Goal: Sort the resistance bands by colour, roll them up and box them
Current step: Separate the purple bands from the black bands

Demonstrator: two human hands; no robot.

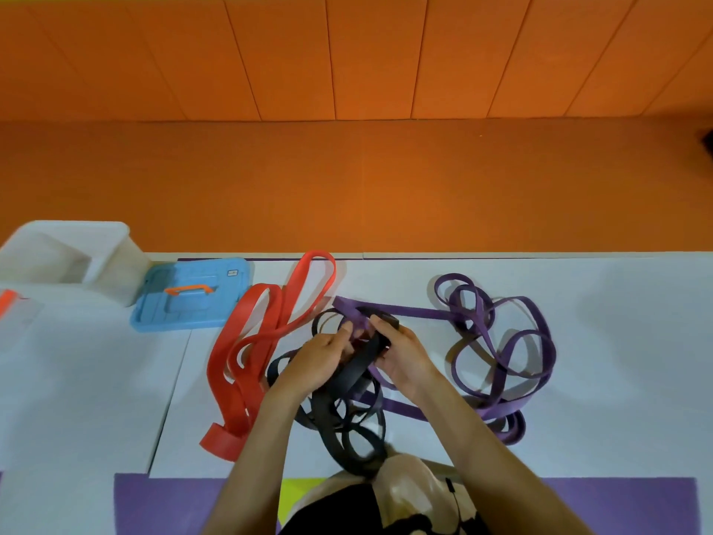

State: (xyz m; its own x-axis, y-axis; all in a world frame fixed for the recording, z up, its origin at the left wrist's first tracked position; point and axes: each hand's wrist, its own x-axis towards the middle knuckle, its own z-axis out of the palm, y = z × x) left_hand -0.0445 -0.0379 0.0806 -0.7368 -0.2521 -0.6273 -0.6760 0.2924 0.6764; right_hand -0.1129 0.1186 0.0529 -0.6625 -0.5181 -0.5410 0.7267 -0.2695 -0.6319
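Head view: we have both hands close together over the middle of the white floor mat (617,341), just above the heap of black bands (347,418). Our right hand (401,353) is clamped on a wide black strand, thumb on top, and that strand runs down and left under our left hand (322,361). Our left hand curls its fingers round the same strand where a purple strand crosses it. The rest of the black loops lie beneath our wrists, toward our knee. The purple bands (501,364) sprawl to the right of our right hand, with one strand stretched across to our fingertips. The red bands (250,364) lie just left of our left forearm. Beyond them are a blue lid (193,295) with an orange handle and a clear plastic box (77,256).
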